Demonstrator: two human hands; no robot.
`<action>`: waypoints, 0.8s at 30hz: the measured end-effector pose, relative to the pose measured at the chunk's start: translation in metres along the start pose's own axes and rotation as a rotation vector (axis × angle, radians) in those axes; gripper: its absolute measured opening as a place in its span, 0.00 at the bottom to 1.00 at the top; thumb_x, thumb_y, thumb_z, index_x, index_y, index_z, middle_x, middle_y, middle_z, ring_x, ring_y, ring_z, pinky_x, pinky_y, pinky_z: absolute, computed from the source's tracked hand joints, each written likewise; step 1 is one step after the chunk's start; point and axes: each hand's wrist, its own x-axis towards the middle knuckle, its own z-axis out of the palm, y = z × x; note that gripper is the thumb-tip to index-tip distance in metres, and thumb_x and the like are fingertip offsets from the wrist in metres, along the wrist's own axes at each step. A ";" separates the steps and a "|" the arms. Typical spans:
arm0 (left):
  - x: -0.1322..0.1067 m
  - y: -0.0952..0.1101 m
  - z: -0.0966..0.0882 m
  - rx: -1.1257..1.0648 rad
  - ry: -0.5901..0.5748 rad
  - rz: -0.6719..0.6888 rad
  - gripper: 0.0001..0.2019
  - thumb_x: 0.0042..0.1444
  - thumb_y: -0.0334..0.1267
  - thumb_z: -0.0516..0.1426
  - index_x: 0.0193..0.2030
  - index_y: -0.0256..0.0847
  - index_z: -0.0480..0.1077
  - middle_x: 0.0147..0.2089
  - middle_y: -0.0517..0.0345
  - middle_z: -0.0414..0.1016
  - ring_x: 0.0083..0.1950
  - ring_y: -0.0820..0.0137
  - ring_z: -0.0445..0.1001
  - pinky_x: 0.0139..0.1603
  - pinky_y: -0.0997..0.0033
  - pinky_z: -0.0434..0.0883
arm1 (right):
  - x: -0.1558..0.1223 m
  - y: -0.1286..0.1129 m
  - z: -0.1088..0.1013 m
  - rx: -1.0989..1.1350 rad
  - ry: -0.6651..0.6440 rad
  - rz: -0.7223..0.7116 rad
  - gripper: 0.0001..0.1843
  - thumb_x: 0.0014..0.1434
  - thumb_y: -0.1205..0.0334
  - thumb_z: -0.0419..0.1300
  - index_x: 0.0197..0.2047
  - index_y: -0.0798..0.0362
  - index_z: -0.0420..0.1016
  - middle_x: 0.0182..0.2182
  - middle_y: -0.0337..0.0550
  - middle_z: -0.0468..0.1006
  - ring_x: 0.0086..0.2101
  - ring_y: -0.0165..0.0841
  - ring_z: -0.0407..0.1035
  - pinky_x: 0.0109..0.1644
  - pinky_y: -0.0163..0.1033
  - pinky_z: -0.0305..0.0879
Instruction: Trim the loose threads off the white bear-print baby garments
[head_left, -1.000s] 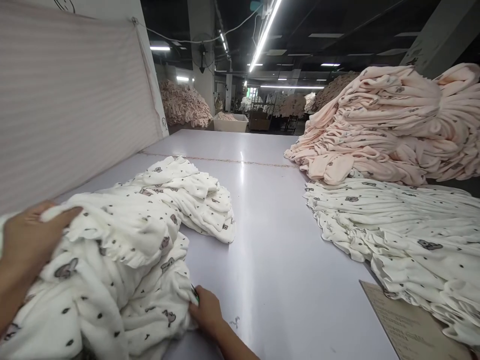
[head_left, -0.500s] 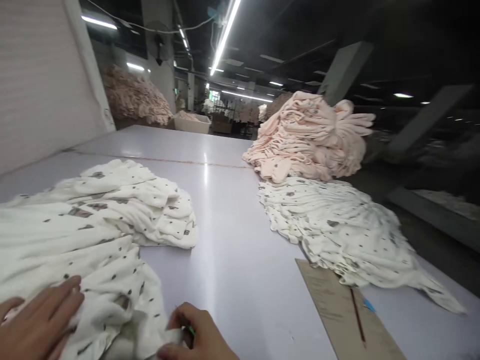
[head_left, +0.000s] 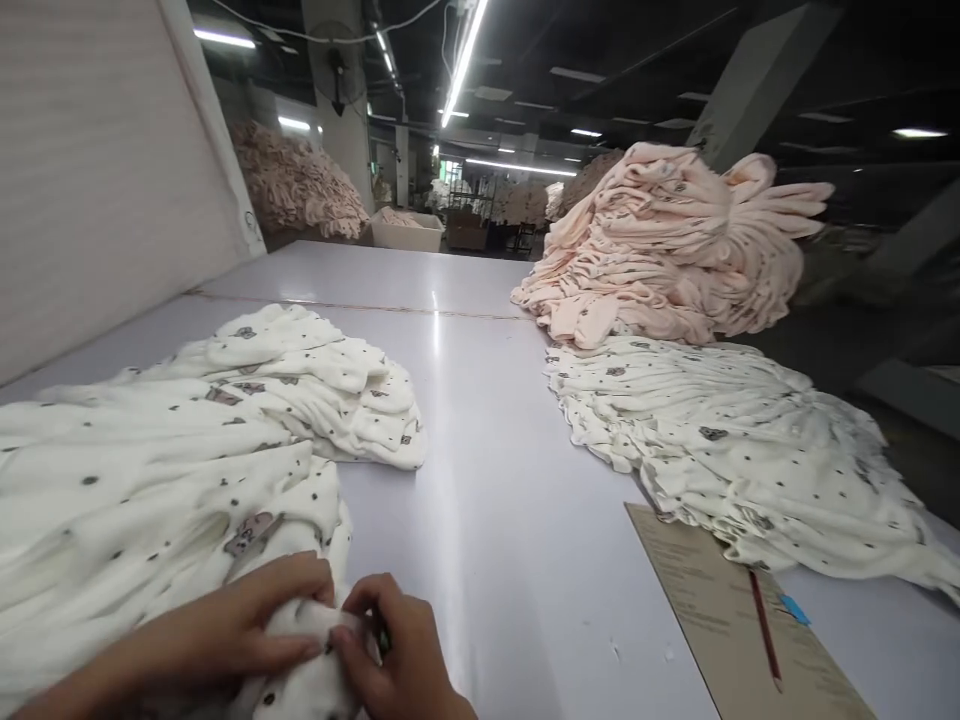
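Observation:
White fleecy fabric (head_left: 180, 480) with dark dots and grey animal prints lies in a heap at the left. My left hand (head_left: 247, 620) pinches a fold of it near the bottom edge of the view, fingers on top and thumb below. Close on its right, my right hand (head_left: 405, 645) is closed on the edge of the same fold. A small dark and green object (head_left: 384, 638) shows partly inside my right hand; most of it is hidden, so its kind is unclear.
At the right, a pile of white printed fabric (head_left: 735, 450) lies before a taller pink pile (head_left: 660, 240). A brown card (head_left: 697, 580) with a dark red pencil (head_left: 763, 630) and a blue scrap (head_left: 795, 609) rests on the pale table (head_left: 487, 500). A light panel (head_left: 97, 170) stands at the left.
My left hand has moved right from lying flat on the fabric and now pinches the fold beside my right hand. The camera view has shifted, moving the table contents slightly.

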 end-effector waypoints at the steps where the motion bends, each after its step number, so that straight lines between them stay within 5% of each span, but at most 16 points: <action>1: 0.001 0.001 0.003 0.031 0.068 0.023 0.06 0.51 0.39 0.54 0.36 0.43 0.68 0.36 0.64 0.74 0.38 0.70 0.72 0.39 0.77 0.69 | 0.002 0.001 0.000 0.040 -0.004 0.024 0.06 0.52 0.60 0.58 0.35 0.48 0.67 0.22 0.33 0.66 0.23 0.29 0.61 0.26 0.31 0.57; 5: 0.003 -0.002 0.027 0.220 0.399 0.088 0.11 0.55 0.39 0.49 0.23 0.40 0.58 0.25 0.60 0.65 0.29 0.68 0.65 0.32 0.70 0.63 | 0.006 0.001 -0.003 0.034 -0.071 0.136 0.10 0.49 0.64 0.60 0.35 0.49 0.62 0.23 0.32 0.64 0.23 0.28 0.57 0.27 0.31 0.53; 10: -0.004 -0.005 0.036 0.305 0.581 0.152 0.14 0.57 0.35 0.49 0.20 0.40 0.56 0.22 0.61 0.62 0.27 0.69 0.62 0.31 0.69 0.58 | 0.000 -0.003 -0.009 0.039 -0.188 0.097 0.12 0.44 0.69 0.60 0.31 0.49 0.60 0.21 0.29 0.60 0.21 0.26 0.52 0.25 0.30 0.48; 13: -0.005 0.001 0.031 0.366 0.579 0.224 0.10 0.52 0.28 0.50 0.22 0.40 0.58 0.23 0.62 0.65 0.29 0.68 0.63 0.36 0.63 0.58 | 0.002 0.001 -0.008 0.077 -0.141 0.107 0.10 0.44 0.71 0.56 0.28 0.50 0.57 0.21 0.30 0.58 0.22 0.26 0.51 0.25 0.30 0.48; 17: -0.004 0.012 0.026 0.330 0.491 0.415 0.09 0.52 0.23 0.47 0.32 0.43 0.60 0.37 0.59 0.73 0.39 0.66 0.68 0.55 0.54 0.55 | 0.012 0.012 -0.004 -0.018 0.171 0.038 0.09 0.45 0.72 0.50 0.27 0.49 0.54 0.22 0.33 0.58 0.23 0.29 0.54 0.26 0.32 0.49; 21: -0.002 0.020 0.030 0.225 0.257 0.246 0.05 0.49 0.28 0.49 0.31 0.43 0.57 0.32 0.58 0.69 0.33 0.66 0.67 0.34 0.68 0.64 | 0.018 0.017 0.000 -0.082 0.282 -0.082 0.10 0.45 0.72 0.49 0.26 0.49 0.51 0.21 0.32 0.56 0.22 0.29 0.52 0.24 0.33 0.47; 24: 0.002 0.023 0.037 0.253 0.313 0.129 0.05 0.52 0.33 0.52 0.36 0.43 0.61 0.27 0.61 0.70 0.29 0.65 0.67 0.32 0.66 0.64 | 0.016 0.011 0.000 -0.109 0.245 -0.116 0.10 0.43 0.72 0.50 0.26 0.48 0.53 0.21 0.32 0.57 0.21 0.29 0.53 0.24 0.33 0.48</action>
